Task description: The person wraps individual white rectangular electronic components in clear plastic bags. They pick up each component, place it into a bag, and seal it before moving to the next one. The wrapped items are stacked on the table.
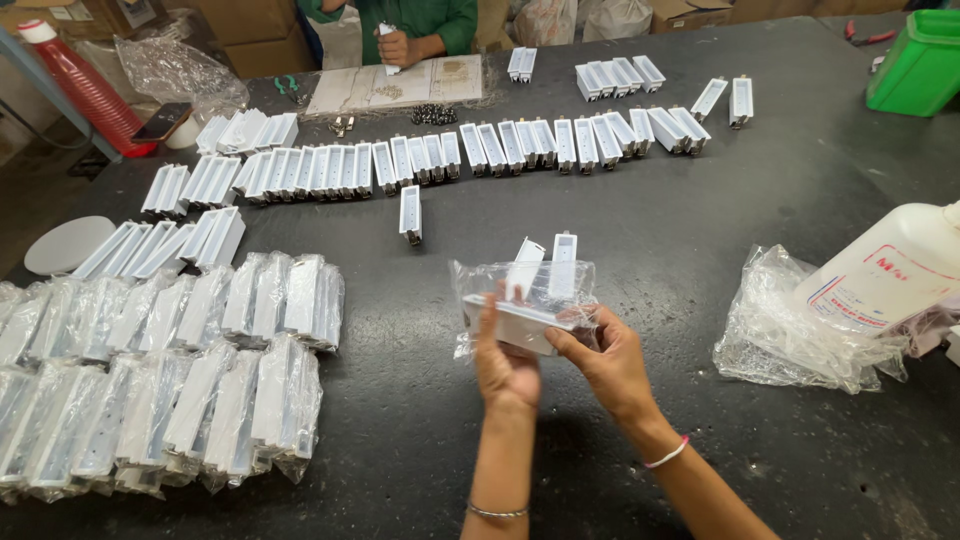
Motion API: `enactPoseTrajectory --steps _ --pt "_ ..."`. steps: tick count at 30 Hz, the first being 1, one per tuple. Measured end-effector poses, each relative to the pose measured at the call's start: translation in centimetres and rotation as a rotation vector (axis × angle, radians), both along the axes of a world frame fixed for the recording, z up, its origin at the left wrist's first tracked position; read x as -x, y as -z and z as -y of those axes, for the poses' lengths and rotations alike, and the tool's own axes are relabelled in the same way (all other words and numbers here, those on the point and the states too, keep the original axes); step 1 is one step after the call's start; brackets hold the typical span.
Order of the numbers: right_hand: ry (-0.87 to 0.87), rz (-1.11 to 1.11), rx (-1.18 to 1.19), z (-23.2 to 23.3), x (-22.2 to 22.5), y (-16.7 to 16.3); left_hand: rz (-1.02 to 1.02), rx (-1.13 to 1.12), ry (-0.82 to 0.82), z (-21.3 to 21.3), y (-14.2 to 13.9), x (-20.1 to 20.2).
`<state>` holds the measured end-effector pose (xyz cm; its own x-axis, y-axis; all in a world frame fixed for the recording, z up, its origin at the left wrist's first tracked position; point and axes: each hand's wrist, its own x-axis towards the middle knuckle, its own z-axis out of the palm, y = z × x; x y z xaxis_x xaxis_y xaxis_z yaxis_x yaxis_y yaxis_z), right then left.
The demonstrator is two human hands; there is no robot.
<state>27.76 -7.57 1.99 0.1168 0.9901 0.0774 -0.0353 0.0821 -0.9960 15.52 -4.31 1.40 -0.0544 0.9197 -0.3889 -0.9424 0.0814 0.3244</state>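
My left hand [503, 362] and my right hand [606, 358] together hold a clear plastic bag [480, 280] above the dark table [700, 230]. Inside the bag lies a white rectangular plastic housing [508, 322], which both hands grip through the film. Two more white housings [545, 266] stick up out of the bag's open top. A single white housing [410, 213] lies alone on the table just beyond the bag.
A long row of white housings [440, 155] runs across the far table. Bagged housings [170, 370] are stacked at the left. Crumpled plastic [790, 330] and a white jug [890, 275] lie right, a green bin [920, 60] far right. Another person's hand [395, 47] works opposite.
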Motion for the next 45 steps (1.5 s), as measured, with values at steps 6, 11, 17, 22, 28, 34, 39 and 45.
enactPoseTrajectory --steps 6,11,17,22,28,34,39,45 --pt "-0.012 0.078 0.033 -0.5 -2.3 -1.4 -0.49 -0.051 0.033 -1.1 -1.7 4.6" --pt "-0.012 -0.08 -0.099 -1.3 -5.7 -2.0 -0.755 -0.282 0.41 -0.3 -3.0 6.3" --pt "-0.091 -0.037 -0.037 -1.4 -7.4 -1.9 -1.179 -0.467 0.682 0.8 -3.0 3.6" --pt "-0.227 -0.117 -0.017 -1.5 -6.0 -1.3 -1.168 -0.54 0.608 1.2 -2.5 2.4" --pt "-0.398 -0.274 0.028 -2.0 -6.1 -0.4 -1.211 -0.493 0.275 1.1 -1.9 1.5" --pt "-0.376 -0.183 0.094 -2.2 -5.9 0.6 -1.275 -0.5 0.109 1.4 -2.0 1.5" --pt "-0.308 -0.082 0.091 -2.3 -6.1 0.6 -1.454 -0.55 -0.138 1.5 -1.9 1.4" --pt "-0.21 -0.168 0.063 -3.3 -7.6 1.6 -0.729 -0.541 0.011 1.4 -3.4 2.0"
